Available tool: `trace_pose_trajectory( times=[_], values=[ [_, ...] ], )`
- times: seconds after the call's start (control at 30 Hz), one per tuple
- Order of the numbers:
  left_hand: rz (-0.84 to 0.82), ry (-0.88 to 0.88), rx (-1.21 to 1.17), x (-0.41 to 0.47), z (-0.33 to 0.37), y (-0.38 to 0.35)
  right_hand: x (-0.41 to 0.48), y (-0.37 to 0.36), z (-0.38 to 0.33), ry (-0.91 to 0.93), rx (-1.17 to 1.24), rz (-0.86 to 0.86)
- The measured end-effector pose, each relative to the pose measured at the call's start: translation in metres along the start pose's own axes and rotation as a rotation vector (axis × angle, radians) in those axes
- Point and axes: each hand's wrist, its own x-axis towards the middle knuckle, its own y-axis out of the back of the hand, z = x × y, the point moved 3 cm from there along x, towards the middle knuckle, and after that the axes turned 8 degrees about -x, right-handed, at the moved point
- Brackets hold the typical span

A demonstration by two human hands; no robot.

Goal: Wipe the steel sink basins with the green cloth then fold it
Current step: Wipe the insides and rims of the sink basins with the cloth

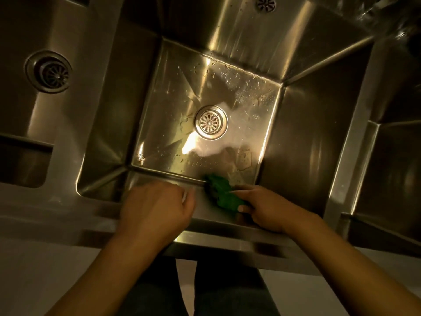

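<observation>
Drain strainer (211,122) beyond green cloth (224,193)

- The middle basin (307,133) was brushed steel, glossy, with water drops beading its smooth floor.
- Its drain strainer (211,122) was bright polished metal.
- The green cloth (224,197) looked soft, matt and crumpled.
- The left basin (22,115) was duller steel.

Bare left forearm (109,270), bare right forearm (355,258), short pale thumbnail (241,209) on right hand (271,208), dark trousers (227,290).
</observation>
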Motion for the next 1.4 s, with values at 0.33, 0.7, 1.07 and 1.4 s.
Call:
trace_pose_trajectory(
  times=[0.33, 0.7, 1.07, 1.4],
  values=[
    [-0.219, -0.188, -0.011, -0.005, 0.092, -0.039, -0.028, 0.021, 0.0, 0.08, -0.503, 0.038],
    [-0.489, -0.156, -0.121, 0.014, 0.149, -0.072, 0.01, 0.032, 0.053, -0.094, -1.094, -0.311],
    [-0.645, -0.034, -0.161, 0.026, 0.151, -0.073, 0.087, 0.091, 0.087, -0.278, -1.246, -0.178],
    [-0.617, -0.035, -0.175, 0.025, 0.152, -0.074, 0.014, 0.09, 0.063, -0.473, -1.26, -0.072]
  ],
)
